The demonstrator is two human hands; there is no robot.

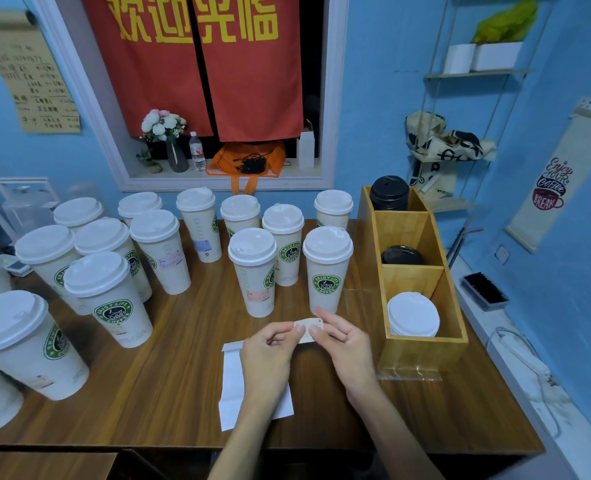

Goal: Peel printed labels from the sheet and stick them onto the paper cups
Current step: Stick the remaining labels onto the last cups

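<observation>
Lidded paper cups [108,299] clustered at left and centre of the wooden table [183,375], white sheet [231,386] lain under the left hand [270,351], 1 label [308,328] pinched between left hand and right hand [347,344] at lower centre, wooden organizer [422,271] at right.

Printed in yellow on the red curtain [197,64]: "欢迎光临". On the paper cups' green round logo [326,284]: "ENJOY LIFE COFFEE". On the hanging scroll [553,183] at right: "Enjoy your coffee BREAK". Handwritten on the yellow wall menu [32,81], too blurred to read.
</observation>
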